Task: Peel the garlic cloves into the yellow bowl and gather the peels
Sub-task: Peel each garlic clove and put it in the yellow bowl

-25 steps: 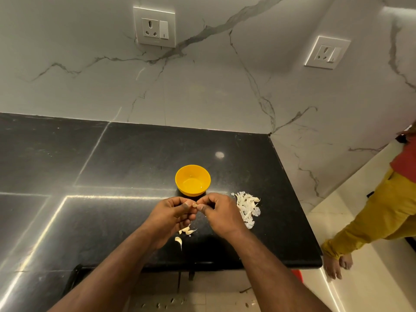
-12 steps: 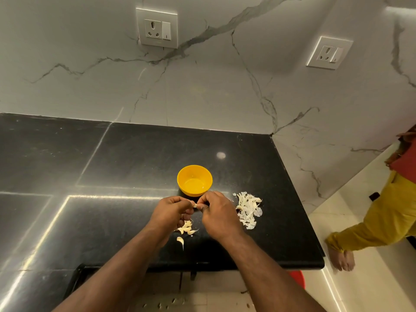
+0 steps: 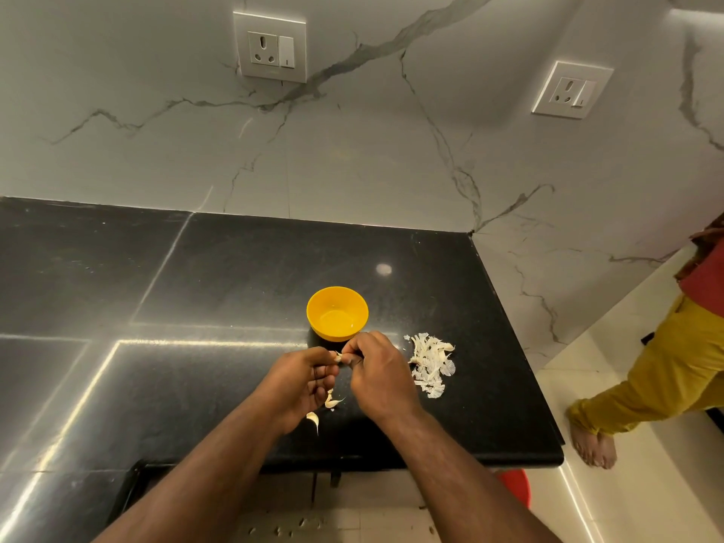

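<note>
Garlic clove pinched between my left hand and right hand, near the bowl; a slip could drop it onto the bench.

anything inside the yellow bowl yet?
The small round yellow plastic bowl shows only its glossy bare floor; no cloves visible inside. The right hand covers a bit of the near rim, so that edge can't be checked.

Black stone counter carries yellow bowl, peel pile, two loose cloves
</note>
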{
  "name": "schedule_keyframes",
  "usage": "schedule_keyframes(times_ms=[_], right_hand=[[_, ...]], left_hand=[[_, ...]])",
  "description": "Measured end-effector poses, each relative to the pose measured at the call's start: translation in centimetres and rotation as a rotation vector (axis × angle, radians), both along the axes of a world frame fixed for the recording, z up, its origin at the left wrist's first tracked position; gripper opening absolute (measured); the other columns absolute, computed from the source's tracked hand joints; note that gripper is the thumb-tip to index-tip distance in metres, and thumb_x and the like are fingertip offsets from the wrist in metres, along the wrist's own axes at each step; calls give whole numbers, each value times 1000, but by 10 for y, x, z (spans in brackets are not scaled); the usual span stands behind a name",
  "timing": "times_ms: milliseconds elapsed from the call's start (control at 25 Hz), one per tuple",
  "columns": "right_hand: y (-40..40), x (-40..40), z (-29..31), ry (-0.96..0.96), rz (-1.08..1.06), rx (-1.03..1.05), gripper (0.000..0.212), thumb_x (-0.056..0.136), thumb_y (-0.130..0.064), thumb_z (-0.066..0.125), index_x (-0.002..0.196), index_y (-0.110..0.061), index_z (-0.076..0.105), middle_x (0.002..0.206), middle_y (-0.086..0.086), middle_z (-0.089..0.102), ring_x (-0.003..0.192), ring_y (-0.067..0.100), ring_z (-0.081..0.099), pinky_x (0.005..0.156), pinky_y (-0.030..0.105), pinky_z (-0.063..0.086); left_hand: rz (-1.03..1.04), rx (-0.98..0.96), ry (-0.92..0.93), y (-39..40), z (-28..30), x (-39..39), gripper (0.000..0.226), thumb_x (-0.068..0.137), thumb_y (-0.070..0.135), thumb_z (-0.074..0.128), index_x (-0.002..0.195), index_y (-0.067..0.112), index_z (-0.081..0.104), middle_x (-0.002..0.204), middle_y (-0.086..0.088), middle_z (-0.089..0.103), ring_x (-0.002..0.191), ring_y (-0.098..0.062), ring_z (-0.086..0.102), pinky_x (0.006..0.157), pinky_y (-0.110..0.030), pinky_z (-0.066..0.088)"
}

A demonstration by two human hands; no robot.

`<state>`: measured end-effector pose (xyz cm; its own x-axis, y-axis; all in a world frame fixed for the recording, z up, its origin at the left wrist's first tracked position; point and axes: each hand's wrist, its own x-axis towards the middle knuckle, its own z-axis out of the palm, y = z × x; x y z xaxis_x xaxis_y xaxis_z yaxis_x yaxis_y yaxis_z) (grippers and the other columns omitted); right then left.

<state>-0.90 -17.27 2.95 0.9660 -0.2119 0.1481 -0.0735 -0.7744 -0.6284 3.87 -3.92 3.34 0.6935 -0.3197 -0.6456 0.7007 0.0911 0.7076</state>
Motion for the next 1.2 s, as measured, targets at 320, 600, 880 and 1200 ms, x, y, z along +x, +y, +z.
schedule_keyframes(times_ms=[320, 600, 880, 1200], right_hand=[[-7, 4, 4, 117, 37, 250, 10, 93, -19, 67, 101, -23, 72, 98, -9, 69, 91, 5, 62, 82, 28, 54], [-5, 5, 0, 80, -93, 336, 3, 87, -20, 76, 90, -22, 77, 83, -11, 73, 80, 4, 67, 77, 36, 59], [-1, 4, -3, 69, -172, 546, 2, 85, -22, 78, 86, -23, 76, 76, -6, 73, 72, 13, 70, 72, 40, 60], [-1, 1, 3, 109, -139, 683, 1, 89, -18, 74, 89, -19, 75, 79, 0, 75, 73, 17, 72, 66, 26, 56]], left_hand=[[38, -22, -100, 3, 7, -2, 14, 96, 11, 57, 104, 3, 67, 72, -5, 71, 66, -13, 60, 58, -23, 44], [64, -63, -77, 0, 11, -6, 11, 95, 7, 55, 98, 5, 65, 78, -9, 70, 72, -16, 61, 61, -23, 45], [122, -107, -126, 0, 6, -5, 12, 96, 4, 56, 98, 3, 68, 87, -15, 71, 75, -18, 68, 64, -24, 53], [184, -187, -120, 2, 5, -8, 13, 96, 1, 55, 101, 1, 67, 91, -17, 73, 78, -20, 71, 70, -25, 58]])
